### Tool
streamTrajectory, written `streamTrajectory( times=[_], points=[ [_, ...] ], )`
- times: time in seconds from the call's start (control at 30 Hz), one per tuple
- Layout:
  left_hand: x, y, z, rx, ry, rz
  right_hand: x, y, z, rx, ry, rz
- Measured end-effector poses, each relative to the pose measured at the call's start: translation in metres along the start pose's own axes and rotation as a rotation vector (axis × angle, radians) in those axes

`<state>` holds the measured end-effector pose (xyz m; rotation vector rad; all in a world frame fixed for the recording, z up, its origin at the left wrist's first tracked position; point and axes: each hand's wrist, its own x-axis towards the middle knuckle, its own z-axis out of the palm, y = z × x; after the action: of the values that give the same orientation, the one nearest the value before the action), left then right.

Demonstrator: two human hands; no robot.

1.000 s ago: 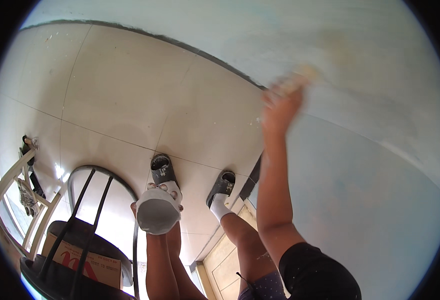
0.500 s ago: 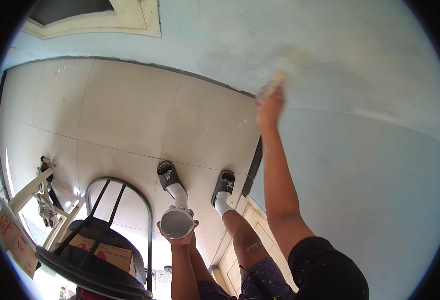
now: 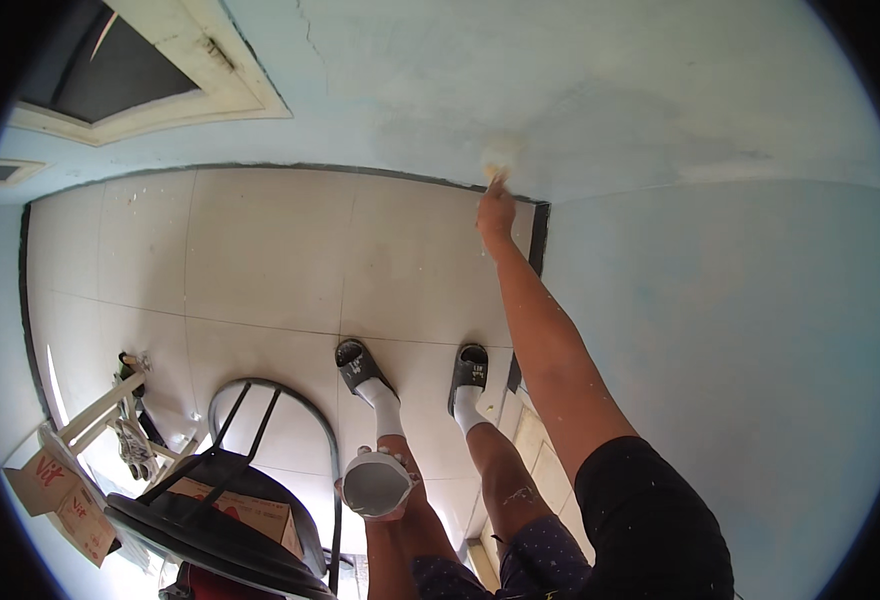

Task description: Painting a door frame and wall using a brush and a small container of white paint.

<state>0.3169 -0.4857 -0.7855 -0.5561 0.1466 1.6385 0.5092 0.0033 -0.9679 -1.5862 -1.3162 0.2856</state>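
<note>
My right hand (image 3: 497, 212) reaches far out and is closed around a paintbrush (image 3: 497, 174), whose pale yellowish bristles press against the pale blue wall (image 3: 620, 110) low down, just above its dark baseboard. Around the bristles the wall shows a cream smear. Low in the middle, my left hand (image 3: 394, 513) grips a round, white-smeared container (image 3: 378, 487) from below, its greyish-white inside facing up. Most of that hand's palm is hidden under the container.
A black metal-framed chair (image 3: 240, 450) with a cardboard box (image 3: 265, 515) on it stands close to my left leg. Farther left are another open box (image 3: 60, 505) and a cream wooden frame (image 3: 95, 420). A cream window frame (image 3: 250, 95) juts in at the upper left.
My right hand has moved left and a little down along the wall with the paintbrush. The view has shifted, so chair, feet and container sit lower and farther right.
</note>
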Motion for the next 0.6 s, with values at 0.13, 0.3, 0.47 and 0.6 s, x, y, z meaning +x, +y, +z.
streamTrajectory(
  times=[0.13,0.3,0.47,0.6],
  points=[
    [-0.031,0.024,0.012,0.080,0.084,0.027,-0.042,-0.061,-0.005,0.337,-0.582,1.326],
    [-0.030,0.019,0.044,0.162,0.105,0.020,-0.004,-0.197,-0.083,0.596,-0.360,0.870],
    [-0.017,-0.005,0.075,0.185,0.076,-0.026,0.040,-0.201,-0.112,0.683,-0.216,0.634],
    [0.001,-0.038,0.105,0.193,0.032,-0.052,0.040,-0.136,-0.104,0.409,-0.743,1.329]
  ],
)
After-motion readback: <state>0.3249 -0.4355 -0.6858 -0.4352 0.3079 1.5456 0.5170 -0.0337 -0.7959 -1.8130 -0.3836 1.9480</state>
